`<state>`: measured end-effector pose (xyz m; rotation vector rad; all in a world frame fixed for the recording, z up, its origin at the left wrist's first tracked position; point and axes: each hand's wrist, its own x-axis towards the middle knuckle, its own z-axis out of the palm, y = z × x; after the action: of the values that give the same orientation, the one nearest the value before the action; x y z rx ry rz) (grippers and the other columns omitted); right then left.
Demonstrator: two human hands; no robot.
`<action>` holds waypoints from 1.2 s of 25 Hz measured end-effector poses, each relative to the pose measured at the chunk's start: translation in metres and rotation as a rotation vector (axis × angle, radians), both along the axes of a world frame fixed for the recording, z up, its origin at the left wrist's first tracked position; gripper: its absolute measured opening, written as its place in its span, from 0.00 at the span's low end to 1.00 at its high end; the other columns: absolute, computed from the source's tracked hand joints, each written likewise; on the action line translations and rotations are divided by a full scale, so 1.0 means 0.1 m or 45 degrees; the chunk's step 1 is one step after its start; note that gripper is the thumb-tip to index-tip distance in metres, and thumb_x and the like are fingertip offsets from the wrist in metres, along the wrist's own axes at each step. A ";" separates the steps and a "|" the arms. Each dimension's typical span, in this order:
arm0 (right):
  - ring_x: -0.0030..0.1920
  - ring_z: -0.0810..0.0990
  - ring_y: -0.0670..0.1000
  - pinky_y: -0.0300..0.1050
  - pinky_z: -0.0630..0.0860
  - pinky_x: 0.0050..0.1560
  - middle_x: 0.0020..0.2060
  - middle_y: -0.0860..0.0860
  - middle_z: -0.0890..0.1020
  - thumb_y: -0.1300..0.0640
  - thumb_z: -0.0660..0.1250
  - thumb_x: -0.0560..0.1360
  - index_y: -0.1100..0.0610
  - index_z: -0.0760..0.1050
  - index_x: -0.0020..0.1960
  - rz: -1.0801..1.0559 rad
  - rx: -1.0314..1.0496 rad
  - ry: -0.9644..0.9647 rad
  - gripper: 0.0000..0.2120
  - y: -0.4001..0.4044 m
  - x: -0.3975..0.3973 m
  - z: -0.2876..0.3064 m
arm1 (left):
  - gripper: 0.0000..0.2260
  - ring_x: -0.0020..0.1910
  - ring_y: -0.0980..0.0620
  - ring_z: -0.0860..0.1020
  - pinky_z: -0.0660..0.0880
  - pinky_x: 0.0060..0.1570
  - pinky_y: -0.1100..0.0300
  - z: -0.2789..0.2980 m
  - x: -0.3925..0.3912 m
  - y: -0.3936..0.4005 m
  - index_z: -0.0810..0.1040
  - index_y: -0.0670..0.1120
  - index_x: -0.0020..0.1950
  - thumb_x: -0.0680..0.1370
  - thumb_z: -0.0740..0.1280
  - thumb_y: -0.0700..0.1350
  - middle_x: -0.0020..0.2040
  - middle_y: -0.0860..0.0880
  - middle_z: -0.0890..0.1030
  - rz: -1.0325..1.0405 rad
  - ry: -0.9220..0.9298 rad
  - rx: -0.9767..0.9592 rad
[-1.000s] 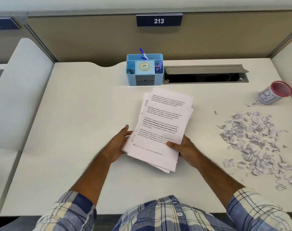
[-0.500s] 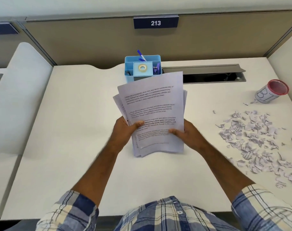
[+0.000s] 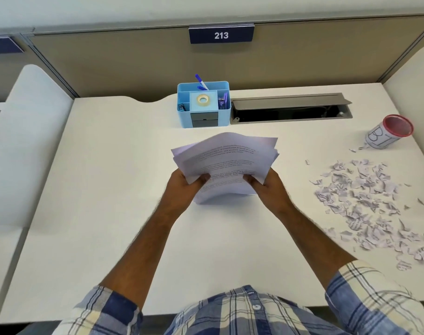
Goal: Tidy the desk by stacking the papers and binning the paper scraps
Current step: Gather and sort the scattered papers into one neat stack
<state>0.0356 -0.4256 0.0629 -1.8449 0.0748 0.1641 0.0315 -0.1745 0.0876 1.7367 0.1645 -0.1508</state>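
Papers (image 3: 226, 165) are being held by 2 hands in front of the blue organizer (image 3: 203, 105), over the middle of the desk (image 3: 109, 189). The left hand (image 3: 182, 187) is being closed on the sheaf's left side, thumb on top and fingers hidden beneath. The right hand (image 3: 270, 187) is being closed on the right side in the same way. The sheets are being kept loosely fanned, their far edges uneven and curving away toward the organizer, and the near edge is being rested on or just above the desk; which cannot be told. Printed text is being shown on the top sheet, too blurred to read. Paper scraps (image 3: 368, 209) are being left scattered on the desk well to the right of the organizer. A red-rimmed cup (image 3: 387, 132) marked with letters is being seen lying tilted at the far end of the scraps, right of the organizer. A sign (image 3: 221, 35) reading 213 is being displayed on the partition behind the organizer.
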 end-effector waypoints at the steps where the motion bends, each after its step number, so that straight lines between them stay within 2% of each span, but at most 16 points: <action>1: 0.53 0.83 0.37 0.31 0.77 0.52 0.55 0.44 0.84 0.61 0.71 0.80 0.56 0.76 0.65 0.001 -0.005 0.022 0.15 0.00 0.00 0.03 | 0.16 0.55 0.60 0.84 0.83 0.60 0.50 0.00 0.01 0.00 0.81 0.61 0.58 0.78 0.77 0.42 0.54 0.60 0.86 0.001 0.006 -0.008; 5: 0.51 0.83 0.39 0.29 0.78 0.46 0.53 0.44 0.84 0.58 0.77 0.75 0.54 0.75 0.65 -0.073 0.019 0.020 0.20 0.05 0.00 0.14 | 0.21 0.58 0.56 0.83 0.83 0.54 0.59 0.00 0.00 0.02 0.78 0.57 0.65 0.76 0.79 0.42 0.57 0.57 0.85 0.001 -0.014 -0.033; 8: 0.51 0.82 0.38 0.28 0.77 0.46 0.53 0.44 0.83 0.59 0.78 0.74 0.53 0.74 0.63 -0.135 0.048 -0.030 0.21 0.09 -0.01 0.15 | 0.24 0.58 0.55 0.83 0.83 0.54 0.61 -0.01 0.01 0.00 0.78 0.51 0.70 0.76 0.79 0.42 0.60 0.55 0.85 0.018 0.008 -0.027; 11: 0.53 0.82 0.41 0.32 0.80 0.49 0.54 0.44 0.83 0.59 0.79 0.73 0.50 0.74 0.64 -0.142 0.061 -0.062 0.23 0.10 -0.03 0.14 | 0.23 0.56 0.57 0.84 0.81 0.51 0.64 0.03 -0.01 -0.02 0.79 0.51 0.68 0.75 0.79 0.41 0.57 0.57 0.86 0.016 0.012 -0.029; 13: 0.55 0.83 0.43 0.36 0.82 0.52 0.56 0.45 0.83 0.56 0.80 0.72 0.49 0.74 0.67 -0.143 0.076 -0.085 0.27 0.09 -0.03 0.14 | 0.22 0.53 0.60 0.84 0.81 0.49 0.65 0.04 -0.03 0.00 0.80 0.55 0.64 0.74 0.81 0.43 0.54 0.60 0.87 0.007 0.024 -0.050; 15: 0.56 0.83 0.44 0.38 0.83 0.53 0.57 0.45 0.84 0.54 0.82 0.70 0.50 0.74 0.68 -0.137 0.097 -0.078 0.30 0.07 -0.02 0.15 | 0.21 0.53 0.60 0.84 0.83 0.50 0.62 0.01 -0.04 0.01 0.81 0.56 0.63 0.74 0.81 0.44 0.54 0.60 0.87 0.004 0.025 -0.051; 18: 0.55 0.84 0.46 0.46 0.83 0.57 0.56 0.48 0.85 0.56 0.83 0.69 0.54 0.77 0.65 -0.108 0.154 -0.012 0.28 0.06 -0.02 0.12 | 0.19 0.56 0.54 0.85 0.83 0.58 0.49 -0.04 -0.06 0.01 0.83 0.54 0.63 0.74 0.81 0.44 0.56 0.55 0.87 -0.019 0.036 -0.034; 20: 0.55 0.84 0.48 0.46 0.84 0.55 0.55 0.49 0.86 0.56 0.83 0.68 0.55 0.77 0.65 -0.120 0.164 -0.024 0.28 0.05 -0.02 0.12 | 0.19 0.55 0.55 0.85 0.83 0.56 0.53 -0.03 -0.09 0.00 0.82 0.53 0.62 0.73 0.81 0.42 0.55 0.56 0.87 0.011 0.025 -0.028; 23: 0.53 0.84 0.46 0.39 0.82 0.51 0.53 0.48 0.85 0.55 0.84 0.66 0.56 0.76 0.63 -0.192 0.161 -0.084 0.30 0.04 -0.01 0.15 | 0.22 0.54 0.56 0.82 0.81 0.51 0.61 0.01 -0.07 0.00 0.78 0.46 0.63 0.73 0.81 0.40 0.54 0.54 0.84 0.062 -0.080 0.004; 25: 0.53 0.84 0.47 0.41 0.82 0.52 0.53 0.49 0.85 0.54 0.85 0.65 0.56 0.76 0.62 -0.189 0.188 -0.067 0.30 0.06 -0.01 0.15 | 0.22 0.54 0.56 0.82 0.80 0.49 0.63 0.03 -0.05 -0.01 0.77 0.44 0.64 0.73 0.80 0.39 0.55 0.51 0.83 0.059 -0.096 0.007; 28: 0.53 0.85 0.48 0.41 0.82 0.49 0.52 0.49 0.86 0.56 0.83 0.67 0.56 0.78 0.62 -0.191 0.212 -0.041 0.26 0.13 -0.03 0.14 | 0.20 0.54 0.56 0.84 0.80 0.48 0.65 0.04 -0.06 -0.06 0.81 0.48 0.65 0.75 0.80 0.42 0.55 0.53 0.86 0.091 -0.012 -0.032; 30: 0.50 0.86 0.48 0.40 0.82 0.48 0.50 0.47 0.87 0.56 0.82 0.69 0.55 0.80 0.61 -0.204 0.237 -0.027 0.22 0.15 -0.04 0.15 | 0.18 0.53 0.56 0.85 0.81 0.49 0.62 0.03 -0.06 -0.06 0.83 0.51 0.64 0.75 0.80 0.45 0.54 0.54 0.87 0.118 0.015 -0.033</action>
<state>0.0317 -0.4108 0.0779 -1.6470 0.1861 0.0383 0.0250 -0.1805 0.0906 1.6994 0.2501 -0.0954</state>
